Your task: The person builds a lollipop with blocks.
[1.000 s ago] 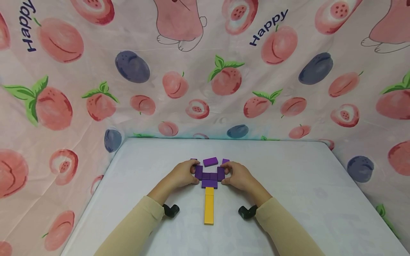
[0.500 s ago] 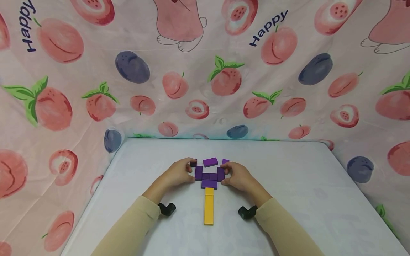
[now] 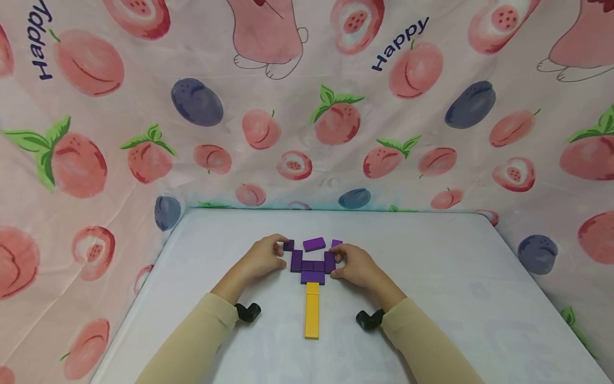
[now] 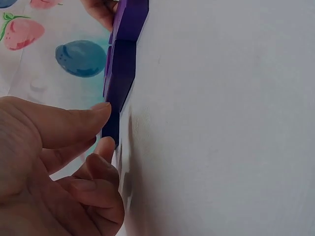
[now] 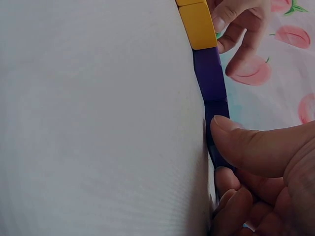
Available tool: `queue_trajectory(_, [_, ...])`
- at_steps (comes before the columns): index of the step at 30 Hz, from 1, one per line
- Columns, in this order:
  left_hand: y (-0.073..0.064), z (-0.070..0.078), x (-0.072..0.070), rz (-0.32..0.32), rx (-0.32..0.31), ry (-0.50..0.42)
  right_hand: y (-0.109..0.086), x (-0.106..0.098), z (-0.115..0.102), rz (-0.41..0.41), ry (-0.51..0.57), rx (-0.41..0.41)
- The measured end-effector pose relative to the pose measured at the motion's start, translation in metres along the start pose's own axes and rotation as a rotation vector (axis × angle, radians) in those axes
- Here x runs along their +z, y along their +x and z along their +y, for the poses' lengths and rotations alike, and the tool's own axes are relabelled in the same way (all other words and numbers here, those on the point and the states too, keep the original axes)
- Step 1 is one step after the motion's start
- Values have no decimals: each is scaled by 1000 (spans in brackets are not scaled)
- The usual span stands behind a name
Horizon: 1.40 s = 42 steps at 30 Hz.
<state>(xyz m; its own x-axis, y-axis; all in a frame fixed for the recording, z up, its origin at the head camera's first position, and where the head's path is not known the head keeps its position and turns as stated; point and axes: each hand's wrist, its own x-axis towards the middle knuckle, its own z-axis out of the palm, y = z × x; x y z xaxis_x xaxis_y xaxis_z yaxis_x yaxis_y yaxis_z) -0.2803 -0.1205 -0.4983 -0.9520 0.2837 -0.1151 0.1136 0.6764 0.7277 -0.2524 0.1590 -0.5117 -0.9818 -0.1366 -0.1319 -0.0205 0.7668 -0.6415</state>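
Flat on the table lies a figure of blocks: an upright left purple block [image 3: 296,261], an upright right purple block [image 3: 329,262], two small purple squares [image 3: 313,265] between them, a wide purple block [image 3: 313,277] below, and a yellow stem [image 3: 312,312]. My left hand [image 3: 263,257] is beside the figure, its index finger at a small dark purple block [image 3: 289,245] by the upper left corner; its thumb is apart from the blocks. With thumb and fingers, my right hand [image 3: 358,263] pinches the right upright block, also partly visible in the right wrist view.
A tilted purple block [image 3: 314,244] lies behind the figure, and another purple block [image 3: 337,243] is partly hidden by the right fingers. Black wrist cameras [image 3: 248,312] project from both sleeves. A fruit-patterned cloth [image 3: 307,133] rises behind the white table [image 3: 431,277].
My left hand has drawn back left from the left upright block, uncovering the small dark purple block at its upper corner. My right hand has stayed at the right upright block.
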Motion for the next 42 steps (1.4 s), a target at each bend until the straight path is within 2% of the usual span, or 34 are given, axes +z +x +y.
queue_trajectory(12, [4,-2,-1,67,-46,12,0,0,0,1,-8,-6])
queue_trajectory(20, [10,-4,0,109,-15,51,0,0,0,-4,-13,-6])
queue_trajectory(30, [21,-8,3,118,11,62,1,1,1,4,-16,-12])
queue_trajectory(42, [23,-5,4,93,21,66,1,1,1,1,-10,-9])
